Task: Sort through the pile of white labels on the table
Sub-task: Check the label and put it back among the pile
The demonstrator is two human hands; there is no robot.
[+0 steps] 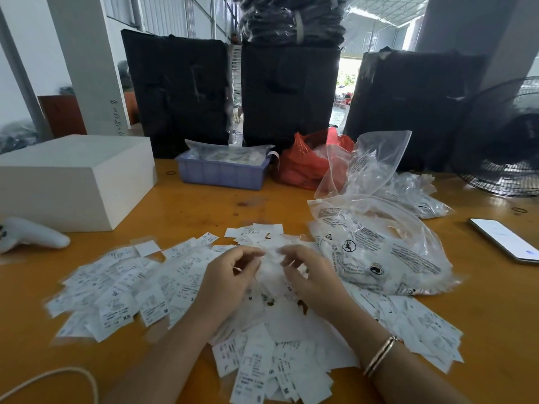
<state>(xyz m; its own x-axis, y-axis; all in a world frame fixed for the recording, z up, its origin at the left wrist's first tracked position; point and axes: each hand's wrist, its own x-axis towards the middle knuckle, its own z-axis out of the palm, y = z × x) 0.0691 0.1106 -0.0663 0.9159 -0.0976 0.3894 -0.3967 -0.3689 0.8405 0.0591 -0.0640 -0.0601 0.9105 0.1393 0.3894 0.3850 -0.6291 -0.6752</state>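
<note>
Many white labels [140,290] spread across orange table [204,205], heaped from left of centre to near right edge, thickest under the wrists. Three black bags [178,91] standing along far side; white box [73,176] at far left; clear printed plastic bags [376,252] just right of the heap; blue tray [221,172] and red bag [303,167] behind; phone [504,239] at far right, well apart.

Left hand [230,275] and right hand [309,275] close together above middle of heap, fingers curled inward toward a blurred white piece between them. Appears a pinch on one or a few labels; motion blur too heavy to confirm, so cannot tell what is held.

Judgement on step in hand: best done by lifting one label at a time, turning printed size face up, and laying like with like in separate stacks kept apart from unsorted heap and from the plastic bags.

Legible writing: size marks "XS" [127,317], "M" [166,311], "S" [271,371] on labels. Smaller print unreadable. Warning text and symbols on plastic bags too small to read.
</note>
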